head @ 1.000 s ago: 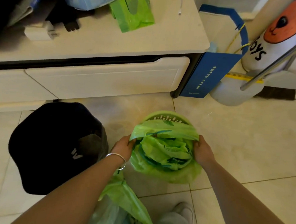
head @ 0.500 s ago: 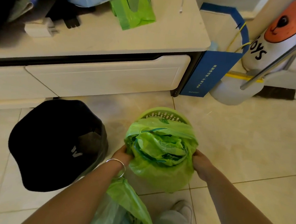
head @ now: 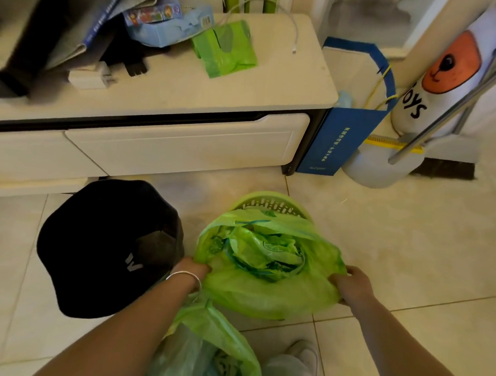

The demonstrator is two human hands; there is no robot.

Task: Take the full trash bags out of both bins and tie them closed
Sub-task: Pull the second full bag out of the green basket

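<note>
A green trash bag (head: 266,290), stuffed with crumpled green plastic, sits in a green slatted bin (head: 269,203) on the floor; only the bin's far rim shows. My left hand (head: 194,268) grips the bag's left edge, and my right hand (head: 349,284) grips its right edge. The near side of the bag is pulled toward me over the bin's front. A second green bag (head: 211,348), full and with its mouth unclosed, lies on the floor under my left forearm. A black bin (head: 104,246) with a black liner stands to the left.
A low white cabinet (head: 168,136) runs behind the bins, with papers, a charger and a folded green bag (head: 225,48) on top. A blue paper bag (head: 342,141), a broom (head: 442,167) and a white printed roll stand at the right. My shoe (head: 303,357) is on the tiles.
Both hands slid from the bin's sides toward me along the bag's rim. The bag's near edge has been drawn down over the front of the green bin.
</note>
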